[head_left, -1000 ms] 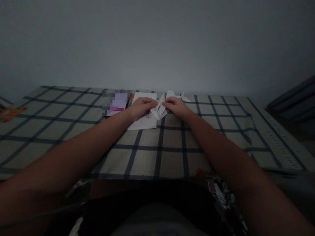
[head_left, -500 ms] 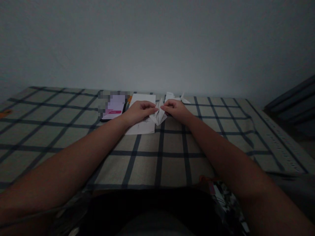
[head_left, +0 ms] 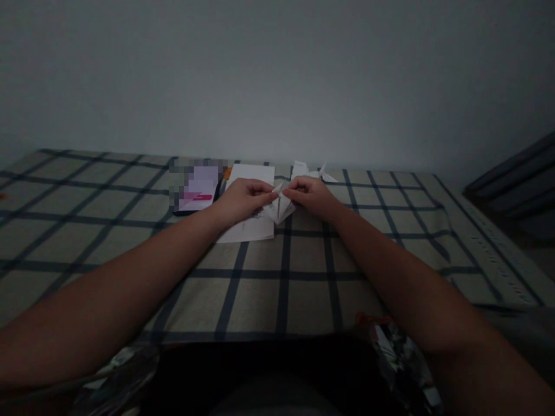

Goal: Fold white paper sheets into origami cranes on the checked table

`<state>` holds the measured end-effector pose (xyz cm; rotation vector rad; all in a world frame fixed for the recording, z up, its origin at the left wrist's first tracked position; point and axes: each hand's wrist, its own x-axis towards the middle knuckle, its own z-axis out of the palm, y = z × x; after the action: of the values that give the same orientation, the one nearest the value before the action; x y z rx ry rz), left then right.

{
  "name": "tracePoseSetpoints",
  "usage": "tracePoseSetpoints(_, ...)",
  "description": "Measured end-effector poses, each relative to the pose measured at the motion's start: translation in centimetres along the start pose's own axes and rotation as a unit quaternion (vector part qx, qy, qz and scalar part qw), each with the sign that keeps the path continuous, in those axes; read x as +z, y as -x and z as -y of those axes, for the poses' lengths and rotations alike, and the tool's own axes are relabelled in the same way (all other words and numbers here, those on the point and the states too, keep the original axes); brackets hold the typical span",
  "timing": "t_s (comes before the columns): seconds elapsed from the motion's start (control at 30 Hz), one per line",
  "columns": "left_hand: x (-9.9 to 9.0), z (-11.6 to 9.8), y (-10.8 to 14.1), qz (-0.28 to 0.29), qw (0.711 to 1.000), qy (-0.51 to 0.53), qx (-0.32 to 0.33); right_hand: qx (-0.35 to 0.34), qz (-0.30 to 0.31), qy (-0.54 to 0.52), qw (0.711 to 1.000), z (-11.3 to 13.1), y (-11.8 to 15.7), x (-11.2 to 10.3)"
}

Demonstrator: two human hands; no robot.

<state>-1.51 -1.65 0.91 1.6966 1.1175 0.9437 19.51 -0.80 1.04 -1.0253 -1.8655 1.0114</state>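
A white piece of folded paper [head_left: 280, 212] with pointed flaps is pinched between my two hands, just above the checked cloth. My left hand [head_left: 246, 199] grips its left side with thumb and fingertips. On the other side, my right hand [head_left: 313, 195] has its thumb and forefinger closed on the right flap. Parts of the folds are hidden behind my fingertips. Beneath my left hand and wrist lie white paper sheets [head_left: 251, 231] with faint dark marks.
A phone [head_left: 202, 188] with a lit, partly blurred screen lies left of the sheets. Beyond my right hand are another folded white paper figure [head_left: 324, 173] and a small white paper piece [head_left: 299, 169]. A checked cloth [head_left: 260, 294] covers the surface up to the wall [head_left: 277, 81].
The upper flaps of the folded paper now sit lower and closer together between my fingertips. Both hands keep their grip in nearly the same place; the view has shifted slightly.
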Motion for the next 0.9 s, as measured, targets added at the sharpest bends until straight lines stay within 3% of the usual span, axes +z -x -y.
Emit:
tracePoseSetpoints(0.57,-0.35,-0.25,0.19,0.030,0.999,-0.035,-0.010,-0.021,-0.006,0.037,0.999,-0.58,0.00,-0.17)
tracePoseSetpoints(0.9,-0.19,-0.11,0.13,-0.004,1.000,0.017,0.001,-0.038,-0.002,0.051,0.998,-0.43,0.04,-0.16)
